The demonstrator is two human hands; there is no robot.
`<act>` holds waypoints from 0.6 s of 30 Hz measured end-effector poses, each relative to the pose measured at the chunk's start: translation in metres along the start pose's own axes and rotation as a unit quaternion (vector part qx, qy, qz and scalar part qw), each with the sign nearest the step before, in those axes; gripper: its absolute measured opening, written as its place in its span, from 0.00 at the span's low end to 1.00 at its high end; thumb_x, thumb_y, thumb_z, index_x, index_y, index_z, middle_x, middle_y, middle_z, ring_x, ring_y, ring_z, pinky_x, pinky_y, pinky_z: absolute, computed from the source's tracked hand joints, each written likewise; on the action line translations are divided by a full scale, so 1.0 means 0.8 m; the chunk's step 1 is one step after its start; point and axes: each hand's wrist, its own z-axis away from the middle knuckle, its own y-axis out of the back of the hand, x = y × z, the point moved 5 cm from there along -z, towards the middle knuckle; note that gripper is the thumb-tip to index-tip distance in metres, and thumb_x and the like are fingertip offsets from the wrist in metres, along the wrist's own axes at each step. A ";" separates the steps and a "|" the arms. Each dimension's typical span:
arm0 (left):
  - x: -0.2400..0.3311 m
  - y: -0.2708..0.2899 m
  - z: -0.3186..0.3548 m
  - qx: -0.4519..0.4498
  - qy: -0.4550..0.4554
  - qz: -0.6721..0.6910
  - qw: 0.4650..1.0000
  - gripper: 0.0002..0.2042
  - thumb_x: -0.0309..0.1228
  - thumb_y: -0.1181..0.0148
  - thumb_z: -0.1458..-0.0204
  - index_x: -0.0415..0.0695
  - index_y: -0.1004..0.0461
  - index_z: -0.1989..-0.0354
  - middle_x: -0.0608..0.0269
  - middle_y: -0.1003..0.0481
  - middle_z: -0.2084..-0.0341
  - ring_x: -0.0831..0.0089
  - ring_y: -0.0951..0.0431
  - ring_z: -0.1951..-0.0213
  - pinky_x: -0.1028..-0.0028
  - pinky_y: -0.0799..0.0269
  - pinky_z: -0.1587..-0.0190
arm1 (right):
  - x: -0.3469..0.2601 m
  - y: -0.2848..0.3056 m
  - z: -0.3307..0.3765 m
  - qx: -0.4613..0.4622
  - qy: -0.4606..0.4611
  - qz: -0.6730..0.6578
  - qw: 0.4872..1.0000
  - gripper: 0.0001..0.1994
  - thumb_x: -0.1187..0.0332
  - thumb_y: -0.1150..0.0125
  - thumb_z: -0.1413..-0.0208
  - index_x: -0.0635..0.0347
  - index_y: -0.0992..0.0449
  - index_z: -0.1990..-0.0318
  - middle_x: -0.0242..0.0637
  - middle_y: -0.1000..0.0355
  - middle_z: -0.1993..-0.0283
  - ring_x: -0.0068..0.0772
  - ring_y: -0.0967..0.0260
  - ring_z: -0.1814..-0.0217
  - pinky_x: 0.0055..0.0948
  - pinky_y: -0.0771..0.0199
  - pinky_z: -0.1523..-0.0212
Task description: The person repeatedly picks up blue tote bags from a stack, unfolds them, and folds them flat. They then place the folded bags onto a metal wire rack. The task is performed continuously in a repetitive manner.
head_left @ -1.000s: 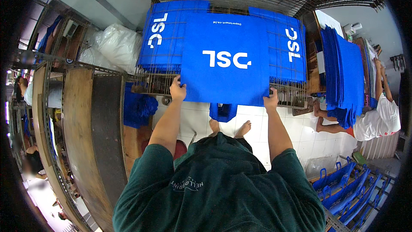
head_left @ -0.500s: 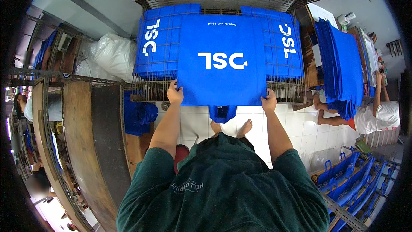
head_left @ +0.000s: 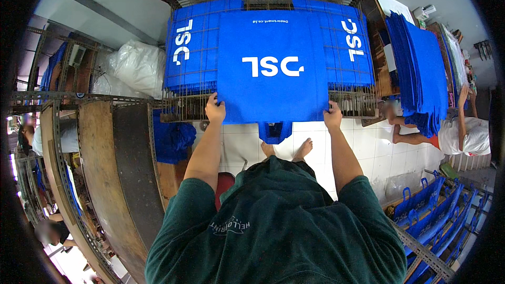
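A blue fabric panel [head_left: 271, 94] with white print lies flat over the wire rack [head_left: 350, 102] in front of me. My left hand [head_left: 214, 109] pinches its near left corner, thumb and fingers closed on the edge. At the near right corner, my right hand [head_left: 332, 115] grips the same panel in the same way. Under it, on the rack, blue printed panels [head_left: 192, 47] show on the left, and more blue panels [head_left: 347, 42] on the right, with wire grid across both. A blue fabric piece with an opening [head_left: 275, 133] hangs below the panel's near edge.
Wooden boards [head_left: 113, 152] stand at my left, near crumpled blue fabric [head_left: 173, 139] and clear plastic bags [head_left: 139, 66]. A thick stack of blue sheets [head_left: 418, 68] hangs at the right, beside a person in a white shirt [head_left: 463, 137]. Blue bags [head_left: 428, 205] hang at the lower right.
The whole view has shifted slightly, with the rack and panel now a little higher in it. Both hands keep their hold on the panel's near corners.
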 end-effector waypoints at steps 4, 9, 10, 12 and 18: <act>-0.003 -0.001 0.002 -0.004 0.012 0.003 1.000 0.22 0.22 0.43 0.54 0.47 0.34 0.48 0.57 0.24 0.65 0.68 0.24 0.70 0.69 0.29 0.66 | -0.014 0.009 0.004 -0.021 -0.022 -0.007 1.000 0.23 0.78 0.40 0.59 0.56 0.31 0.51 0.41 0.26 0.71 0.29 0.29 0.71 0.29 0.30 0.67; 0.003 -0.001 0.008 0.001 0.019 0.011 1.000 0.21 0.21 0.43 0.55 0.46 0.33 0.49 0.58 0.24 0.67 0.70 0.24 0.73 0.70 0.29 0.68 | -0.006 0.010 0.004 -0.001 -0.001 0.007 1.000 0.22 0.77 0.40 0.59 0.56 0.31 0.51 0.40 0.26 0.72 0.32 0.28 0.71 0.29 0.29 0.66; -0.005 -0.003 0.007 0.011 0.011 0.014 1.000 0.21 0.21 0.43 0.55 0.46 0.33 0.49 0.58 0.24 0.67 0.71 0.24 0.73 0.70 0.29 0.68 | -0.004 0.007 0.003 0.004 0.010 0.007 1.000 0.22 0.77 0.40 0.59 0.56 0.31 0.51 0.40 0.26 0.72 0.32 0.28 0.71 0.29 0.29 0.65; -0.024 -0.009 0.001 0.018 0.004 0.028 0.999 0.21 0.21 0.43 0.55 0.46 0.32 0.49 0.58 0.24 0.68 0.71 0.24 0.73 0.70 0.29 0.68 | -0.006 0.006 0.003 -0.008 0.001 0.006 1.000 0.22 0.76 0.40 0.61 0.55 0.30 0.52 0.44 0.27 0.69 0.38 0.28 0.67 0.33 0.29 0.63; -0.020 -0.010 0.004 0.006 0.028 0.020 0.999 0.22 0.21 0.42 0.55 0.46 0.34 0.48 0.57 0.25 0.66 0.69 0.24 0.71 0.68 0.29 0.67 | -0.014 0.013 0.006 -0.031 -0.007 -0.007 0.999 0.22 0.75 0.40 0.62 0.55 0.30 0.53 0.45 0.28 0.67 0.42 0.28 0.64 0.35 0.29 0.61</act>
